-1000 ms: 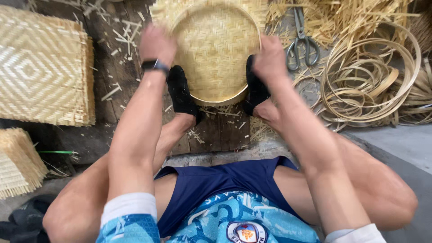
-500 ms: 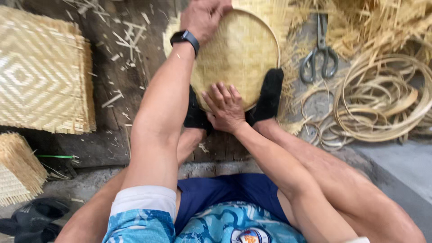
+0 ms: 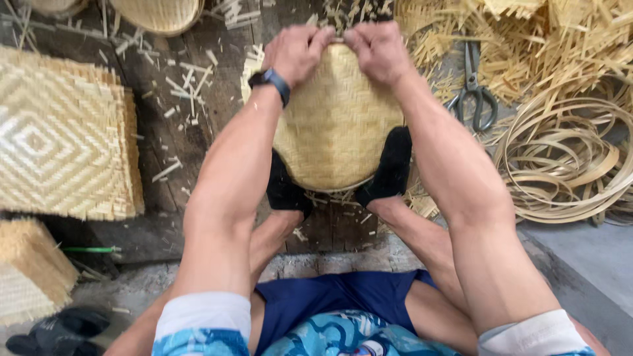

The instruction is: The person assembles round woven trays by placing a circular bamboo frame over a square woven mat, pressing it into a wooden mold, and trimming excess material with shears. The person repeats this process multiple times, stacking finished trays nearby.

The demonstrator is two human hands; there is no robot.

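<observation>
Head view: both the left hand [image 3: 297, 53] and right hand [image 3: 377, 49] pinch the far rim of the round woven basket [image 3: 336, 125], whose near edge is braced between black-socked feet [image 3: 392, 165].

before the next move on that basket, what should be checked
1. Both hands on the far rim: left hand and right hand both grip the basket edge, side by side. ok
2. Basket braced: it sits between the two black-socked feet, one on each side of its near edge. ok
3. Rim seated all round: the far edge is hidden under the fingers. cannot tell
4. Scissors clear of the hands: they lie to the right of the basket, apart from it. ok
5. Floor free of loose bits: cut strips lie scattered about the basket. not ok
6. Spare hoops at hand: coiled to the right. ok
</observation>
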